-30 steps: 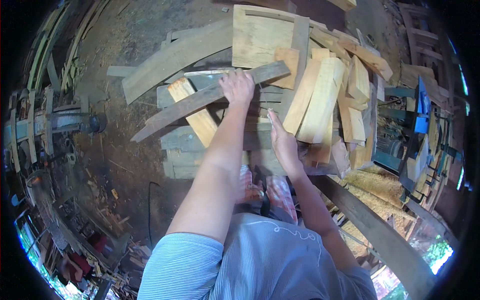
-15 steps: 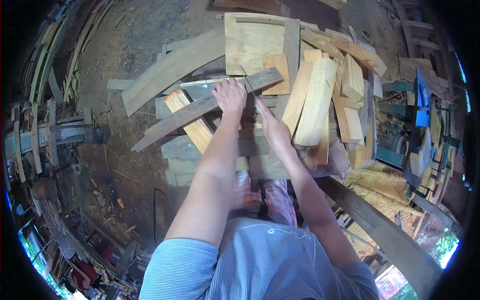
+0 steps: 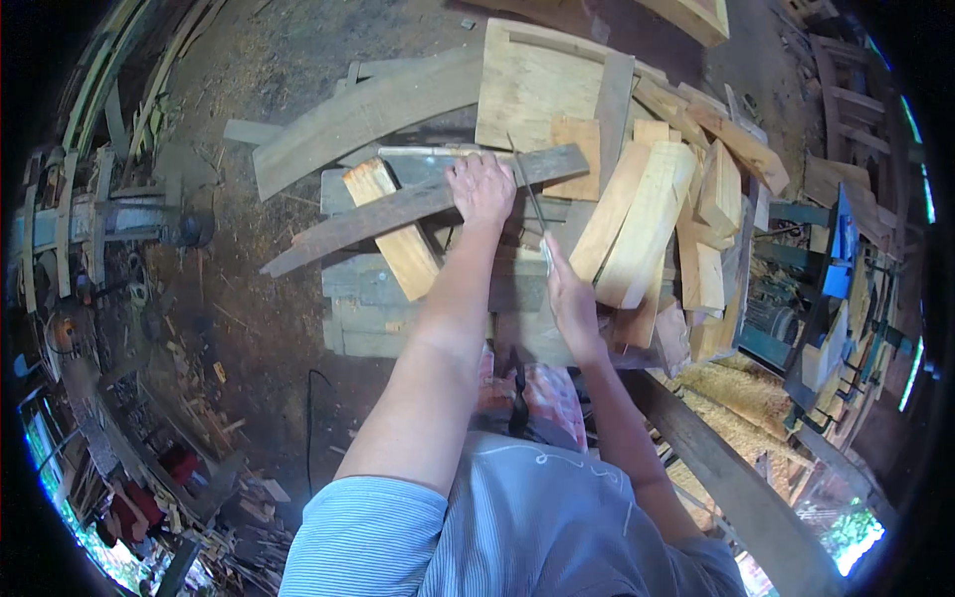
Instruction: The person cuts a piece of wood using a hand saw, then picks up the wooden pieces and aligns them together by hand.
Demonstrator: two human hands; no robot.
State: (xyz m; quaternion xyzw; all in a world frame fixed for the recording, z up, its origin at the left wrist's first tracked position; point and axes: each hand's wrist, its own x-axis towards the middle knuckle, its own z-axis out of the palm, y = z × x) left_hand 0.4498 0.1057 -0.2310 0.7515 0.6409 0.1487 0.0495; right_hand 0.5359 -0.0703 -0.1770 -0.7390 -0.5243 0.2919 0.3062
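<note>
My left hand (image 3: 482,187) presses down on a long, weathered grey-brown board (image 3: 373,216), its fingers curled over the far edge. The board lies slantwise, its left end jagged and its right end reaching past the hand. In my right hand (image 3: 571,303) is the handle of a handsaw (image 3: 535,202). Its thin, dark blade points away from me and crosses the board just right of my left hand. Beneath the board sits a pale wood block (image 3: 395,239), set crosswise on the plank workbench (image 3: 373,338). My right fingers are closed round the handle and partly hidden.
Cut timber blocks (image 3: 647,224) are piled on the bench's right side. A plywood panel (image 3: 527,85) and a curved grey plank (image 3: 368,114) lie beyond the board. A thick beam (image 3: 736,468) slants at lower right, near sawdust (image 3: 746,398). Machinery (image 3: 771,323) stands farther right.
My right hand has drawn the saw back toward me, its blade still across the board. My left hand stays on the board. The whole view has shifted slightly.
</note>
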